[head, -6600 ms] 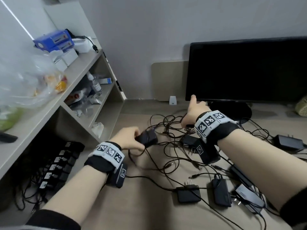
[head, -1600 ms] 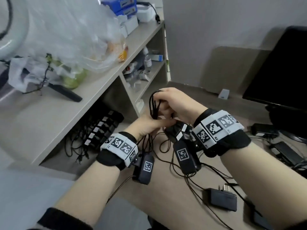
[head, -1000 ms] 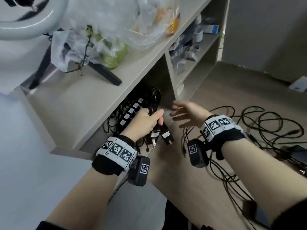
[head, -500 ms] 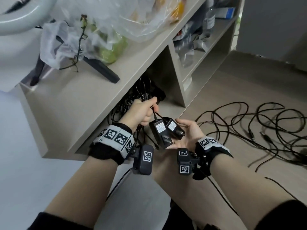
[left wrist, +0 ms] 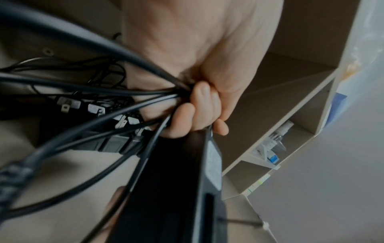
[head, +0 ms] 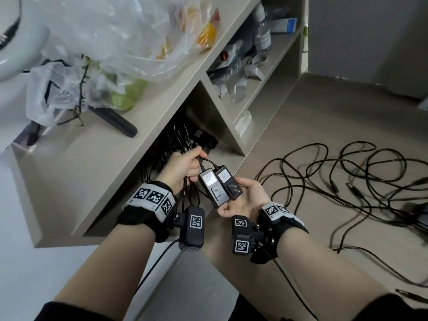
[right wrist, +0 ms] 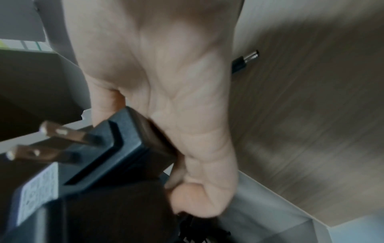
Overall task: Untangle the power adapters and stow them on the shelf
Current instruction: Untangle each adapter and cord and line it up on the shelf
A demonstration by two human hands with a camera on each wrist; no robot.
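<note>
Two black power adapters with white labels lie side by side, prongs up, across my right hand, which cups them from below with thumb and fingers curled round them. The right wrist view shows one adapter and its two prongs against my palm. My left hand grips the bundled cables of these adapters just above them, at the mouth of the shelf's lower compartment. In the left wrist view my fingers clamp several black cords, with a row of stowed adapters behind.
The beige shelf carries a clear plastic bag and a black tripod leg on top; bottles and packets fill the right compartments. Loose black cables sprawl over the wooden desk at right.
My right hand came in under the two adapters and now cradles them. My left hand has kept its grip on the cable bundle by the shelf opening.
</note>
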